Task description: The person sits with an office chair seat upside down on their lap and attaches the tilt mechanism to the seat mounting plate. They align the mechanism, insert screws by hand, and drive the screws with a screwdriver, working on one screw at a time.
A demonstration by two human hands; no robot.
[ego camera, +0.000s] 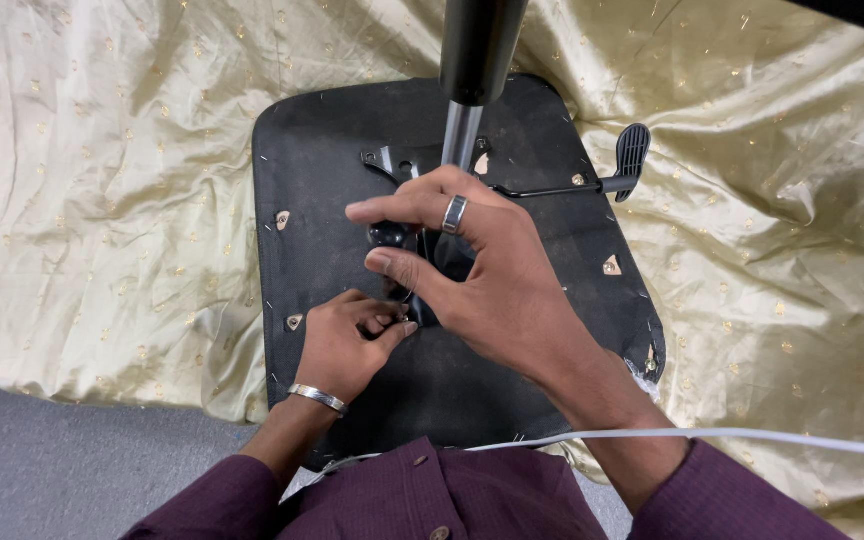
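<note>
An upturned black chair seat (312,180) lies on a gold cloth, its metal mechanism plate (384,160) and gas cylinder (472,60) rising toward the camera. My right hand (482,270), with a ring on one finger, rests over the mechanism with its fingers curled around a black part. My left hand (347,340), a bracelet on its wrist, pinches something small at the mechanism's near edge; what it grips is hidden by the fingers.
A black height lever (624,160) sticks out to the right of the mechanism. The gold cloth (112,200) covers the floor around the seat, with grey carpet (62,470) at the lower left. A white cable (752,437) runs across my right sleeve.
</note>
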